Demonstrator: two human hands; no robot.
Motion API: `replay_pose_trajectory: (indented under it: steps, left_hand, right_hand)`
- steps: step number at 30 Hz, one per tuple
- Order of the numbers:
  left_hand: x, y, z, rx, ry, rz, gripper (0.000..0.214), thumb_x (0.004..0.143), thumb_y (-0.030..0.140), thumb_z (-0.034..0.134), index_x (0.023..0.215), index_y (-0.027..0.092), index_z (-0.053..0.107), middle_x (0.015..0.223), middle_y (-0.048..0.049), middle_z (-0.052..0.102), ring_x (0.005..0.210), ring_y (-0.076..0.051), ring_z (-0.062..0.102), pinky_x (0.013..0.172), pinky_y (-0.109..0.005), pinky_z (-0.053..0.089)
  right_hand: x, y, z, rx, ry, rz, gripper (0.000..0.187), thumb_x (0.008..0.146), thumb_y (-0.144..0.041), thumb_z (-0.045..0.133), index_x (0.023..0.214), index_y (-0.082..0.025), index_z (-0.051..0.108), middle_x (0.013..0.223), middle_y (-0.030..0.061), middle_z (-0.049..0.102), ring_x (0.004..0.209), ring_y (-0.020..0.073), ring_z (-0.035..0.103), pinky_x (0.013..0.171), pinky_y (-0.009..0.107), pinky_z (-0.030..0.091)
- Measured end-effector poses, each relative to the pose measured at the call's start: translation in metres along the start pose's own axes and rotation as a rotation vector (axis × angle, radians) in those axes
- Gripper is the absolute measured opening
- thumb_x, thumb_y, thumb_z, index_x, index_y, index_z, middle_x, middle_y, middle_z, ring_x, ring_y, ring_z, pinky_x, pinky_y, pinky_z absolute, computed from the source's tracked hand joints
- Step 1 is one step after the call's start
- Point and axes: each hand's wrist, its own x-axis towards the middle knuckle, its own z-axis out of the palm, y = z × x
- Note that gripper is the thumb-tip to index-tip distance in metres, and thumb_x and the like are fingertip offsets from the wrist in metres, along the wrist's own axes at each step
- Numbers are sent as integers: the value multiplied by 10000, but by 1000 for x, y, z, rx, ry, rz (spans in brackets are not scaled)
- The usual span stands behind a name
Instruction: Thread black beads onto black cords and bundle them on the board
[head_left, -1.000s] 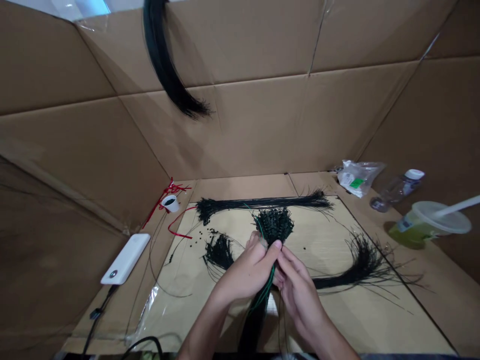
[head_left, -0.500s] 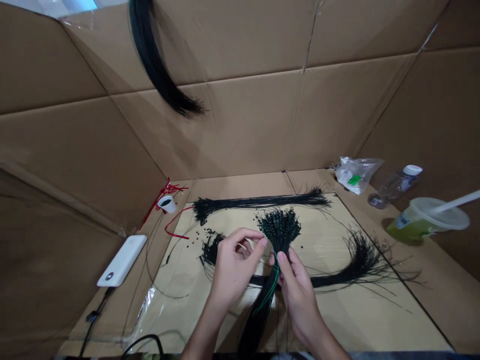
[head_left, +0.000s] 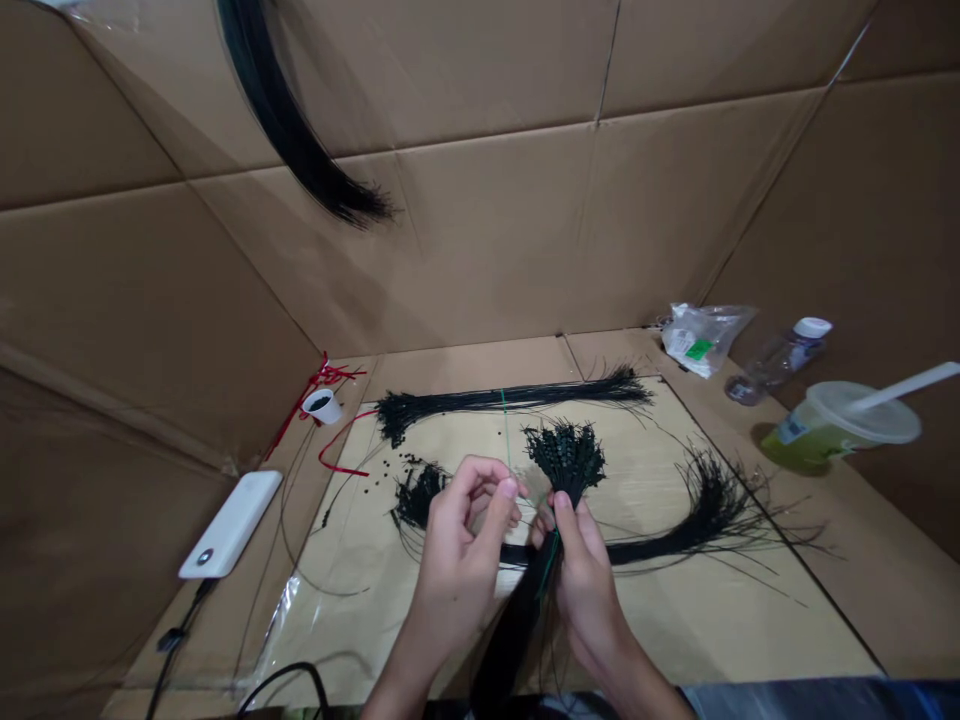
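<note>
The left hand (head_left: pixel 459 560) and right hand (head_left: pixel 586 590) are bare, with short nails, as are the forearms (head_left: pixel 401 680). A strip of blue-grey cloth (head_left: pixel 817 698) runs along the bottom edge, too cut off to tell the garment.

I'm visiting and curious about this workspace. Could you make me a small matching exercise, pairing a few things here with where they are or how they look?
Things:
1. white power bank
2. small white cup
3. lidded plastic cup
4. bundle of black strands

Descriptions:
A. has a straw through its lid
B. held in the right hand
C. holds small black pieces
D. has a black cable running from it

Pairs: 1-D, 2-C, 3-A, 4-B
</note>
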Motion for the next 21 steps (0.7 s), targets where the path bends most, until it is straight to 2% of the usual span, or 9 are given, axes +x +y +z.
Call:
replay_pose_trajectory:
  steps: [5, 9, 12, 17, 21]
  left_hand:
    - [-2, 19, -7, -55, 104, 155, 145, 1076, 320, 599, 986, 209, 619, 934, -4, 648, 781, -111, 677, 745, -229, 570]
    - [6, 34, -14, -165, 205, 380, 62, 1066, 234, 609, 1010, 211, 619, 968, -6, 619, 777, -112, 677, 744, -254, 595]
    - [16, 48, -20, -238, 287, 488, 59, 1049, 200, 632, 991, 204, 643, 947, -6, 593, 735, -100, 649, 695, -238, 591]
    - [25, 68, -27, -311, 504, 551, 103, 1027, 163, 664, 938, 210, 685, 943, -6, 584, 700, -72, 585, 668, -209, 561]
    - [31, 72, -37, -320, 631, 548, 135, 996, 147, 698, 888, 229, 699, 911, 13, 606, 677, -67, 560, 623, -222, 539]
  right_hand:
    - [3, 0, -4, 70, -5, 34, 474, 833, -630, 856, 959, -233, 629, 791, -62, 576, 709, 120, 515, 691, 231, 482]
    - [4, 0, -5, 142, -75, 55, 473, 826, -596, 875, 907, -228, 590, 789, -56, 556, 731, 129, 532, 716, 257, 485]
    - [3, -2, -2, 190, -91, 49, 489, 814, -597, 879, 872, -231, 560, 770, -53, 542, 738, 146, 547, 715, 288, 498]
    - [0, -7, 3, 234, -66, 62, 483, 811, -567, 887, 858, -235, 541, 784, -47, 537, 714, 142, 514, 671, 295, 485]
    - [-3, -9, 6, 260, -55, 18, 456, 841, -541, 873, 850, -241, 530, 783, -49, 514, 700, 139, 485, 637, 288, 463]
